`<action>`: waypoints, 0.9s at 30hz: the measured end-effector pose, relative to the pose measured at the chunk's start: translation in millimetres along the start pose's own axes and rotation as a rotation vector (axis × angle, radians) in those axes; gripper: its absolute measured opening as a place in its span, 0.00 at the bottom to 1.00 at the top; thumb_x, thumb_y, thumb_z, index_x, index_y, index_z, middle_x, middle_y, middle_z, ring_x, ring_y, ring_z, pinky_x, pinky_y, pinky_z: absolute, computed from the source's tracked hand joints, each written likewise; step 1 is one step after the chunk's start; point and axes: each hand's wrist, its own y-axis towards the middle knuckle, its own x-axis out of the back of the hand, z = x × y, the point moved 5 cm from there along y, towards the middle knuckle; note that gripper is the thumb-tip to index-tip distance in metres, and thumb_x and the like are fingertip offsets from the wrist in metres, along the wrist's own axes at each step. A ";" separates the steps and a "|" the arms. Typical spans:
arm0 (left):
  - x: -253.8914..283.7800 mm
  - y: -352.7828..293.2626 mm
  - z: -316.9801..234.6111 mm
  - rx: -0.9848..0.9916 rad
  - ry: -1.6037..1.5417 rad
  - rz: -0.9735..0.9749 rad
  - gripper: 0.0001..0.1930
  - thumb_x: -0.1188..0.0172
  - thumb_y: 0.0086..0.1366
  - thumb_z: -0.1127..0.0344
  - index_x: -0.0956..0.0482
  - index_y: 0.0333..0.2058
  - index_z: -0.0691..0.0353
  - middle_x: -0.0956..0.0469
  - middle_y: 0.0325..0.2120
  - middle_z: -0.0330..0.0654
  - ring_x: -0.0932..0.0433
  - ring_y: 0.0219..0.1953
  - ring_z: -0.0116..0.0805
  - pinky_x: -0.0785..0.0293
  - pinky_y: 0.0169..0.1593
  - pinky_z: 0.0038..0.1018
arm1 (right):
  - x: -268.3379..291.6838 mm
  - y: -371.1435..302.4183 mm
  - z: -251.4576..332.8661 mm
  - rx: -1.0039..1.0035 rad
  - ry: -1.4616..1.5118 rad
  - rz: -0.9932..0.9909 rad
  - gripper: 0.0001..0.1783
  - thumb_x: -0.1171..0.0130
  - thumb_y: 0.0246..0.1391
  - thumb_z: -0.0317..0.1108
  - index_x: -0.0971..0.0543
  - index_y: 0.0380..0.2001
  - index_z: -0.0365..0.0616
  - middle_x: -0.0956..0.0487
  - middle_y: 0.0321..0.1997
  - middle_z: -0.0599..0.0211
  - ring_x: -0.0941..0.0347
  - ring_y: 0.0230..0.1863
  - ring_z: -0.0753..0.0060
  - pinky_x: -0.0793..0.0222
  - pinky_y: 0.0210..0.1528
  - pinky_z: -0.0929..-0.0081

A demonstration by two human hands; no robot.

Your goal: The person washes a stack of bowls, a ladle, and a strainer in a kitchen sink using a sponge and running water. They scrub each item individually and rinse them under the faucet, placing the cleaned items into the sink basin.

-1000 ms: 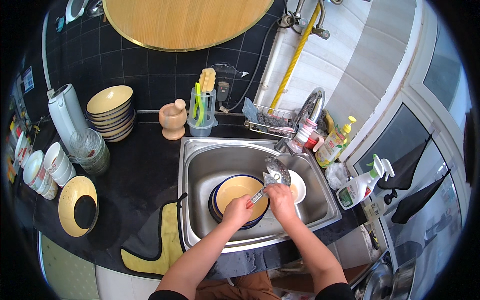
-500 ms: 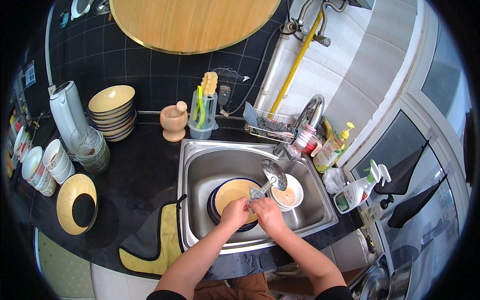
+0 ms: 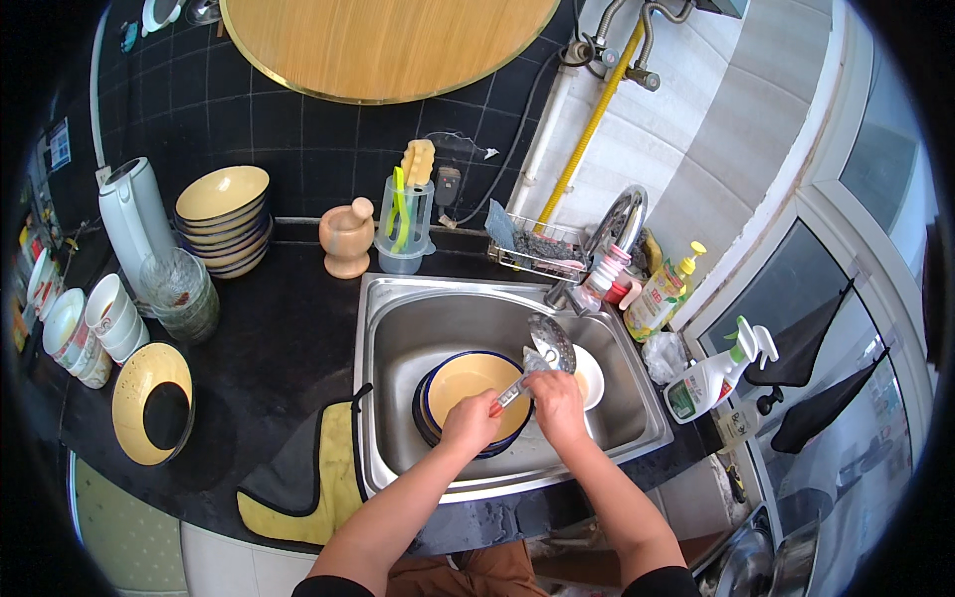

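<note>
Over the sink (image 3: 423, 323) I hold a metal slotted ladle (image 3: 552, 343) slantwise, its round, holed head up and to the right. My left hand (image 3: 470, 425) is closed around the reddish end of its handle. My right hand (image 3: 557, 406) is closed around the upper handle, just below the head, with a crumpled greyish scrubber (image 3: 535, 360) pressed against the metal. Beneath my hands sits a yellow bowl (image 3: 466, 378) with a dark blue rim, stacked on other dark bowls. A white bowl (image 3: 591, 380) stands to its right, partly hidden by the ladle and my right hand.
A tap (image 3: 562, 296) and wire rack (image 3: 537, 249) stand behind the sink, with a dish soap bottle (image 3: 657, 298) and spray bottle (image 3: 711, 383) to the right. A grey-yellow cloth (image 3: 338, 458) lies left. Farther left are stacked bowls (image 3: 224, 189) and a wooden mortar (image 3: 346, 244).
My right hand has slid up and right along the handle toward the ladle's head with the scrubber, baring more of the handle. My left hand has stayed nearly in place.
</note>
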 end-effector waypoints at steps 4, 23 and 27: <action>1.4 0.2 0.7 -0.010 -0.018 -0.005 0.04 0.47 0.49 0.70 0.30 0.25 0.61 0.26 0.22 0.49 0.26 0.29 0.49 0.32 0.32 0.39 | -8.0 -9.4 16.6 0.127 0.108 0.005 0.13 0.50 0.33 0.24 0.25 0.28 0.42 0.24 0.32 0.65 0.30 0.36 0.65 0.37 0.39 0.70; -1.0 2.0 5.9 -0.049 -0.036 -0.067 0.04 0.47 0.49 0.71 0.30 0.26 0.62 0.26 0.22 0.50 0.26 0.29 0.49 0.31 0.32 0.39 | -8.3 -7.3 20.6 0.035 0.087 0.078 0.15 0.49 0.37 0.22 0.26 0.34 0.40 0.29 0.38 0.60 0.32 0.39 0.58 0.34 0.40 0.68; -0.2 0.1 4.7 -0.040 -0.033 -0.050 0.05 0.47 0.49 0.71 0.29 0.27 0.62 0.25 0.22 0.50 0.26 0.29 0.49 0.31 0.32 0.39 | -8.7 -3.9 21.3 0.071 0.042 0.156 0.13 0.50 0.37 0.22 0.27 0.32 0.41 0.29 0.36 0.61 0.32 0.38 0.58 0.34 0.39 0.69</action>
